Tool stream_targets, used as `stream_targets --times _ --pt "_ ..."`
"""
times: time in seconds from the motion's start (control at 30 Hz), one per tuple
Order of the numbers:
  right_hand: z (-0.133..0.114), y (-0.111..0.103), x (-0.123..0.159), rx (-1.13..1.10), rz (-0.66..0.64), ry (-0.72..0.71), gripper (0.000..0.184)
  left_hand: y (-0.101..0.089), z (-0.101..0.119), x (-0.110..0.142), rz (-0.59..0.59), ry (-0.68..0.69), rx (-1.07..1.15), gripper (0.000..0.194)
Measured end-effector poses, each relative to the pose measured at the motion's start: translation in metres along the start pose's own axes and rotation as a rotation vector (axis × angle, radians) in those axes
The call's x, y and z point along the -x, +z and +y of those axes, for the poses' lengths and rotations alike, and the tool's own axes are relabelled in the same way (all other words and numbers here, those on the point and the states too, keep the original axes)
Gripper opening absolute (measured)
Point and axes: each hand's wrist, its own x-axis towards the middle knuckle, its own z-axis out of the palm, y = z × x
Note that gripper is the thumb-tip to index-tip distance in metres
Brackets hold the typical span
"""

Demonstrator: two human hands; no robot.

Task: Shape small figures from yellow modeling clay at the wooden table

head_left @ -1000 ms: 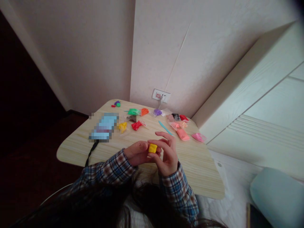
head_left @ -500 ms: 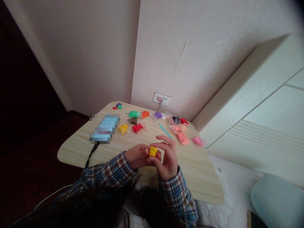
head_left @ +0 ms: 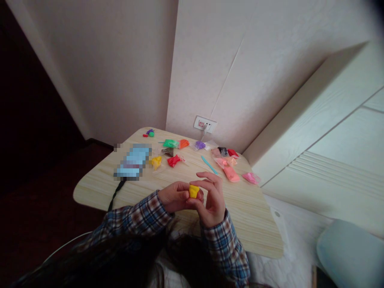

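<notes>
Both my hands meet over the near middle of a light wooden table [head_left: 246, 224]. Between them sits a small yellow lump of clay [head_left: 193, 191]. My left hand [head_left: 174, 196] curls its fingers against the lump from the left. My right hand [head_left: 211, 198] pinches it from the right with thumb and bent fingers, its forefinger arched above. Plaid sleeves cover both forearms, and dark hair hides the bottom of the view.
Several small clay packets lie across the far half of the table: green [head_left: 170, 143], orange [head_left: 183, 143], purple [head_left: 199, 145], red [head_left: 173, 161], yellow [head_left: 156, 162], pink [head_left: 231, 174]. A teal tool [head_left: 209, 165] lies among them. A blurred blue object [head_left: 132, 161] rests at left. A wall socket [head_left: 204, 124] is behind.
The view has shifted slightly and both hands sit a little lower on the table. The yellow lump has been turned and pressed between the fingers, now looking less square.
</notes>
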Motion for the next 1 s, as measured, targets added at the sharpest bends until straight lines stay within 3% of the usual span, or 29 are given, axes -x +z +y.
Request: stream_targets --times 0.67,0.8,1.0 --pt "-0.0055 -0.0010 -0.0013 -0.036 -0.047 -0.022 0.024 0.0037 0.0031 0.0002 -0.021 0.042 -0.025 0.026" --pt "-0.0052 -0.0012 -0.0011 -0.049 -0.036 -0.024 0.025 0.0033 0.0038 0.0026 0.019 -0.003 -0.026 0.037" --pt "-0.0046 -0.0005 -0.0014 -0.061 -0.038 -0.045 0.027 0.0053 0.0037 0.0026 0.066 0.016 -0.022 0.034"
